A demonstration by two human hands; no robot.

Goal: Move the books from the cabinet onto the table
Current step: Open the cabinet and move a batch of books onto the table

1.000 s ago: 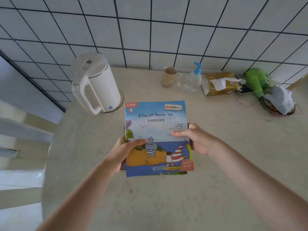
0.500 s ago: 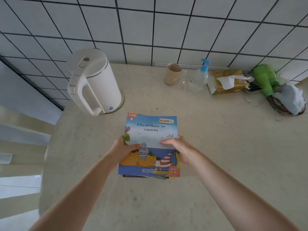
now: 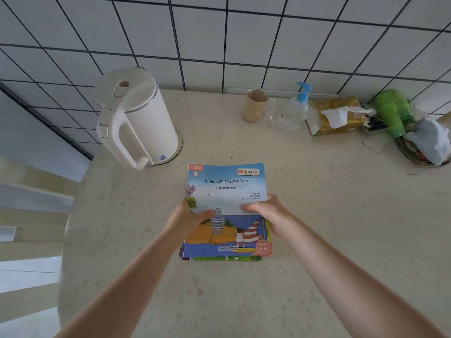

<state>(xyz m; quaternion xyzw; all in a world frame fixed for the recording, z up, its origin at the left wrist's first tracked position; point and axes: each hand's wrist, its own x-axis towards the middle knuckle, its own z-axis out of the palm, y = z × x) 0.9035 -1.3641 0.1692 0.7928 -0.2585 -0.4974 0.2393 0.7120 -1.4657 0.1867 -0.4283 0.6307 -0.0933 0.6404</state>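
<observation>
- The left hand [image 3: 189,219] and the right hand [image 3: 266,211] each clamp a side edge of the books [image 3: 227,186], thumbs on the top cover.
- This small stack sits mid-worktop [image 3: 341,215]; whether it touches the surface is unclear.
- A white kettle [image 3: 136,118] stands far left of it.

Both your bare forearms reach forward from the lower corners and converge toward the middle. Your left hand [image 3: 189,219] grips from the left side, thumb lying across the top, the other fingers hidden underneath. Your right hand [image 3: 266,213] mirrors it from the right, thumb pointing inward on top, wrist slightly bent, fingers curled below.
</observation>
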